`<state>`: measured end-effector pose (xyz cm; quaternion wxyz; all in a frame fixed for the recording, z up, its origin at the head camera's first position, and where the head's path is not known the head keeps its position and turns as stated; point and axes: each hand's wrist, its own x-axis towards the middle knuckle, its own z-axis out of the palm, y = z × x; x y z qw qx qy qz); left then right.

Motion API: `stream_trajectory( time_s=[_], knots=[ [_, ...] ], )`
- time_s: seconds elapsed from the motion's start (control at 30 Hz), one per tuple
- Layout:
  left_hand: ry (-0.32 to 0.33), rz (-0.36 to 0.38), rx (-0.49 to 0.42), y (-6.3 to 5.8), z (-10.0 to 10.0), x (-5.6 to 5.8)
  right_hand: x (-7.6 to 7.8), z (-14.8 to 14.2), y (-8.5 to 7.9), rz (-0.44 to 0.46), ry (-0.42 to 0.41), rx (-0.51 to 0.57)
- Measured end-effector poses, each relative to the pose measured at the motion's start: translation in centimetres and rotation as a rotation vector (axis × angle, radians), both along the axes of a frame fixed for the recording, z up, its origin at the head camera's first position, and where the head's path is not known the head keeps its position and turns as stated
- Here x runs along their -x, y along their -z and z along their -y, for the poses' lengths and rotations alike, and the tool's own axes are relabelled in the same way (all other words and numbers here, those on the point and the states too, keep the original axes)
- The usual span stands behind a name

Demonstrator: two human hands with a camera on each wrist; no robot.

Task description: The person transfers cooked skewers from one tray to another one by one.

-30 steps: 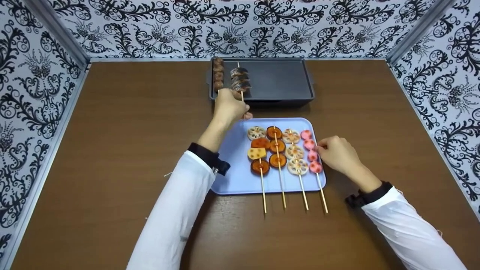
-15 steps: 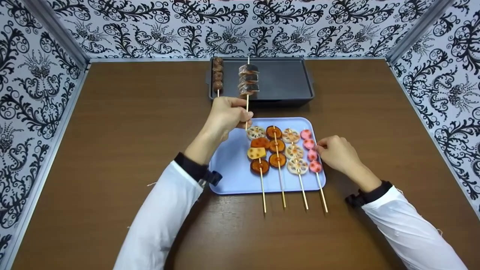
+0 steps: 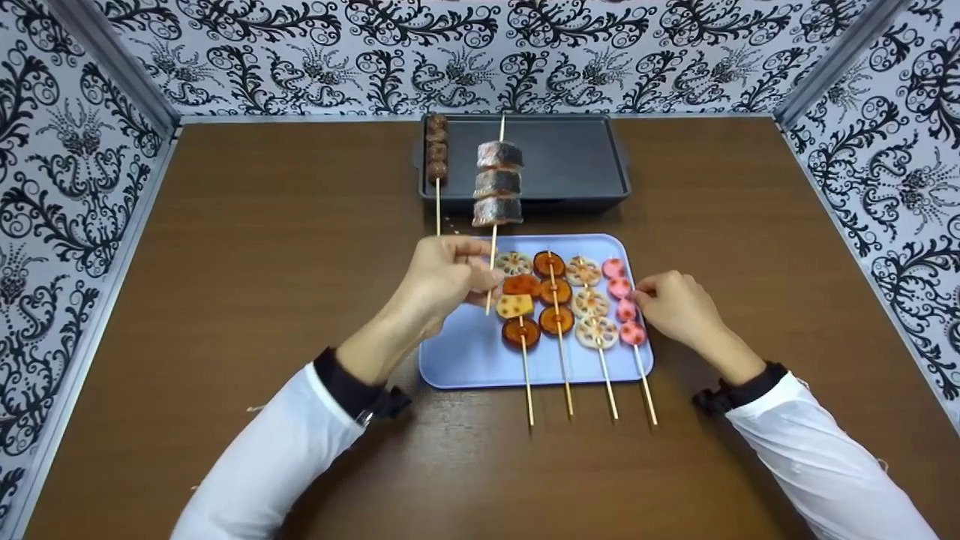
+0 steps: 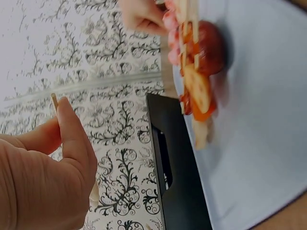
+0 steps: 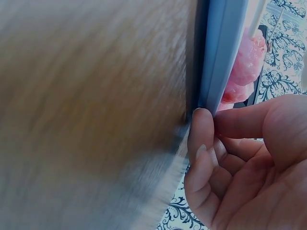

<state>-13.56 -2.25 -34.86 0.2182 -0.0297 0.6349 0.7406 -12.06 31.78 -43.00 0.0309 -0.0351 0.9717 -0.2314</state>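
Note:
In the head view my left hand pinches the bare stick of a skewer with several silver-skinned fish chunks. The fish is raised, overlapping the front edge of a dark grill pan. In the left wrist view the butt of the stick pokes out between the thumb and fingers. At the right, my right hand grips the rim of a pale blue tray; the right wrist view shows thumb and fingertips closed on that rim, beside pink pieces.
On the tray lie a mixed vegetable skewer, an orange-brown slice skewer, a lotus root skewer and a pink ball skewer, sticks overhanging the front edge. A brown meatball skewer lies at the pan's left. Patterned walls enclose the table.
My left hand has lifted the fish skewer from the grill pan and drawn it back toward me, over the tray's upper left. The right hand has stayed at the tray's rim.

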Motion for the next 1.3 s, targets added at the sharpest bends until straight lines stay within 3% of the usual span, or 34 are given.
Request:
stream_trajectory(
  time_s=[0.3,0.67,0.97,1.3],
  knots=[
    [0.035,0.002,0.072,1.4,1.3,-3.3,0.1,0.0,0.0,0.011,0.005,0.008],
    [0.101,0.027,0.074,4.4,2.2,-6.7,-0.1,-0.1,0.1,-0.008,0.010,0.007],
    [0.115,0.086,0.131,6.3,2.7,-8.1,-0.1,-0.1,0.1,-0.005,0.004,0.023],
    [0.129,0.118,0.155,6.9,3.1,-8.4,0.0,-0.1,0.2,-0.003,0.005,0.022]
  ],
)
